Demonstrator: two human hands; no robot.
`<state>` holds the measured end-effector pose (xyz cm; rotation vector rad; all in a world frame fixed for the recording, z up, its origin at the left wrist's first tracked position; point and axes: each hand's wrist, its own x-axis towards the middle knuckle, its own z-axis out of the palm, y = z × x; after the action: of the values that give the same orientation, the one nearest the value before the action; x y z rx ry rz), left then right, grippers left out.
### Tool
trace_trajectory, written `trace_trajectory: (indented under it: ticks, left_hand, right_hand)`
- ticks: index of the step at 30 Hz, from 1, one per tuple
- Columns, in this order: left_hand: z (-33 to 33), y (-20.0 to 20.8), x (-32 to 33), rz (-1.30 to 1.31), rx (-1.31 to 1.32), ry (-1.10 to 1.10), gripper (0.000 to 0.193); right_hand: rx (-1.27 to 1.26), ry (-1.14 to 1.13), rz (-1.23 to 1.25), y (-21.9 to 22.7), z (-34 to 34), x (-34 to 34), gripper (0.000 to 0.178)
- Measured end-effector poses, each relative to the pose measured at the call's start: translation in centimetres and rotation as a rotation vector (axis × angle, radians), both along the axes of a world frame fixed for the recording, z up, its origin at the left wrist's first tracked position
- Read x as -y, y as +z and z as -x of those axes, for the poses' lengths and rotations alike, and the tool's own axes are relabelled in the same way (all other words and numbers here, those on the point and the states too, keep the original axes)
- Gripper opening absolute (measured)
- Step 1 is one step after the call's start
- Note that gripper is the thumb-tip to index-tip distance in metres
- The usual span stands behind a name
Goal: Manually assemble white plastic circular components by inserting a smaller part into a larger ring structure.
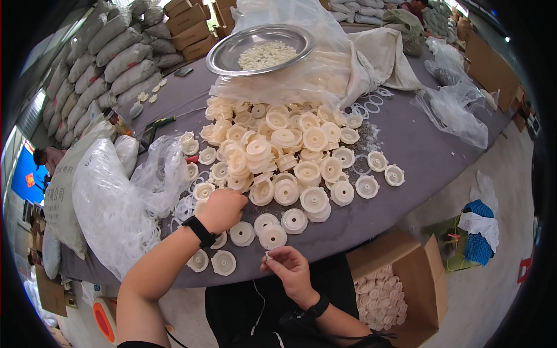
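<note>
A large heap of cream-coloured round plastic parts (282, 137), disc-shaped with a raised centre and a hole, covers the middle of the table. At its near left edge is my left hand (222, 210), back up, its fingers curled in among the discs. Whatever those fingertips hold is hidden. My right hand (290, 275) is at the table's near edge, thumb and fingers pinched on a small white piece (268, 256) too small to name. Just beyond it lies a single disc (272, 236), with more discs (242, 234) spread flat to its left.
A metal basin (260, 51) of small pale pieces rests behind the heap. Clear plastic bags (110, 203) crowd the left; white rings (372, 104) lie at right. Below the table's right edge, an open cardboard box (426, 278) contains many parts. A screwdriver (165, 121) lies back left.
</note>
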<state>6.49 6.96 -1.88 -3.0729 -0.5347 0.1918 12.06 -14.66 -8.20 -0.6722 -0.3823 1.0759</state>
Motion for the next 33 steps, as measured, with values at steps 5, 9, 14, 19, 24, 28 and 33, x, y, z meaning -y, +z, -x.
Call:
trace_trajectory:
  ticks: [5, 9, 14, 19, 24, 28, 33]
  left_hand:
    - [-0.5, 1.4, 0.7, 0.313, 0.195, 0.14, 0.014]
    - [-1.5, 2.5, 2.5, 0.467, 0.432, 0.229, 0.017]
    - [-2.2, 1.3, 2.1, 0.107, 0.407, 0.107, 0.012]
    - [-0.8, 0.5, 1.1, 0.063, 0.253, 0.167, 0.01]
    - [-1.5, 0.3, 2.1, 0.232, 0.398, 0.046, 0.042]
    - [-3.5, -2.2, 2.2, 0.208, 0.471, 0.079, 0.025]
    - [-3.5, -2.1, 1.7, 0.346, 0.572, 0.256, 0.015]
  right_hand:
    - [-0.018, 0.04, -0.042, -0.6, -0.4, -0.1, 0.014]
    - [-0.034, 0.049, -0.048, -0.6, -0.7, -0.3, 0.014]
    - [-0.017, 0.028, -0.02, -0.9, -0.9, -0.4, 0.013]
    - [0.013, -0.003, 0.048, -0.8, 0.0, -0.7, 0.013]
    - [0.069, -0.121, 0.057, -2.7, -0.9, 0.0, 0.015]
    - [0.065, -0.04, 0.141, 1.1, 0.7, 0.0, 0.012]
    - [0.104, -0.029, 0.084, 0.1, 0.0, -0.1, 0.01]
